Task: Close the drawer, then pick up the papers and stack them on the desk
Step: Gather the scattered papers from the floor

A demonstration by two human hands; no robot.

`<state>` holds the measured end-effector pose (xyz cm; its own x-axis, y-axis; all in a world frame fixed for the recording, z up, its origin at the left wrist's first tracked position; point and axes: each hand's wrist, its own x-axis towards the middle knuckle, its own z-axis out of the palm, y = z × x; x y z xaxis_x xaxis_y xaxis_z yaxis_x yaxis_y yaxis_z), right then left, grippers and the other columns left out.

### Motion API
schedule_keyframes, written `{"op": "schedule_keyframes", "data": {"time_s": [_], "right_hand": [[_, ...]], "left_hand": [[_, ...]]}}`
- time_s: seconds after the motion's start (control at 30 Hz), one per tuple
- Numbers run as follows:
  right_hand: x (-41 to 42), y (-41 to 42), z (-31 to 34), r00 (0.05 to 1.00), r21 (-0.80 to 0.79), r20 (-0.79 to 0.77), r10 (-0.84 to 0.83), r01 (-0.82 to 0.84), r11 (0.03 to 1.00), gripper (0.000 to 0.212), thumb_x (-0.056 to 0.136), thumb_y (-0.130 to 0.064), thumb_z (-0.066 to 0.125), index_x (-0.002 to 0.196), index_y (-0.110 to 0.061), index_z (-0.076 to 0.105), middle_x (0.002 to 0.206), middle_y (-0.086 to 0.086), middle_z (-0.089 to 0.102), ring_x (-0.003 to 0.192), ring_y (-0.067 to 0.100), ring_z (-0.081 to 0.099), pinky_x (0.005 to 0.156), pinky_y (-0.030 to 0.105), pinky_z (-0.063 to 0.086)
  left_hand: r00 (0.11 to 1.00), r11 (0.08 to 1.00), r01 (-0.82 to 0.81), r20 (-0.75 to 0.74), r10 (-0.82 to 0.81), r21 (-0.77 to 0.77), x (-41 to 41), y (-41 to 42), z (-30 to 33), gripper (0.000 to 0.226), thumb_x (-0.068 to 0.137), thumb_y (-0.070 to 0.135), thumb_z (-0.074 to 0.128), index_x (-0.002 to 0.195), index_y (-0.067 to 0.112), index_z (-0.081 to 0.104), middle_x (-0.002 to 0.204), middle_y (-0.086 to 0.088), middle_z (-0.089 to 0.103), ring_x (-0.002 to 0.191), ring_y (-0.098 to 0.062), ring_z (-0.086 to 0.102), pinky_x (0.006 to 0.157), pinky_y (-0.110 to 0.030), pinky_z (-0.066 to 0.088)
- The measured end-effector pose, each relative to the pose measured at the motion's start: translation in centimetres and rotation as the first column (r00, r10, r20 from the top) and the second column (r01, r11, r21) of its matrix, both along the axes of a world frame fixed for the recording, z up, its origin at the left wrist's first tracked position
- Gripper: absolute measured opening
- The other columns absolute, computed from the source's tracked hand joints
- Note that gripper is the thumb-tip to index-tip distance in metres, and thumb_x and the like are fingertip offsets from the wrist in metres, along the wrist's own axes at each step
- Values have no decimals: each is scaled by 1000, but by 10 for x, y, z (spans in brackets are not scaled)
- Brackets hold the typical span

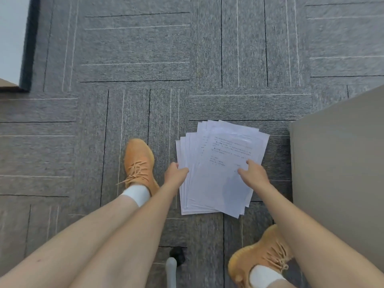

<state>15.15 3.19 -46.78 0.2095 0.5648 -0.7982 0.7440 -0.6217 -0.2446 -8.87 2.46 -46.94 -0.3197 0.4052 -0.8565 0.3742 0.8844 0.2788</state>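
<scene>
A fanned pile of several white printed papers (220, 154) lies on the grey carpet in front of me. My left hand (175, 173) grips the pile's left edge, thumb on top. On the pile's right side, my right hand (253, 173) rests with its fingers spread on the top sheet. Whether the sheets are lifted off the floor I cannot tell. The beige drawer cabinet (336, 173) stands at the right, its front hidden from this angle.
My two feet in orange shoes (139, 163) (264, 256) stand left of and below the papers. A chair's caster and leg (174, 262) sit at the bottom centre. A wall edge (29, 44) and a tan corner (6, 85) are at far left.
</scene>
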Motion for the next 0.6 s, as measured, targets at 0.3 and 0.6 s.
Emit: {"op": "schedule_keyframes", "data": {"time_s": [0.3, 0.6], "right_hand": [[18, -5, -70, 935, 42, 110, -337, 335, 941, 46, 87, -23, 57, 128, -5, 44, 129, 20, 42, 94, 36, 51, 84, 44, 50], [21, -6, -81, 914, 81, 114, -390, 383, 920, 12, 89, -13, 53, 99, -5, 54, 126, 17, 40, 93, 36, 55, 74, 39, 48]], "left_hand": [[989, 1000, -12, -150, 10, -19, 11, -6, -68, 41, 81, 17, 53, 120, 12, 44, 123, -13, 46, 106, -33, 53, 88, -40, 48], [938, 955, 293, -209, -277, 48, 29, -9, -79, 47, 85, 3, 41, 132, 6, 40, 123, -16, 41, 108, -34, 47, 87, -39, 43]]}}
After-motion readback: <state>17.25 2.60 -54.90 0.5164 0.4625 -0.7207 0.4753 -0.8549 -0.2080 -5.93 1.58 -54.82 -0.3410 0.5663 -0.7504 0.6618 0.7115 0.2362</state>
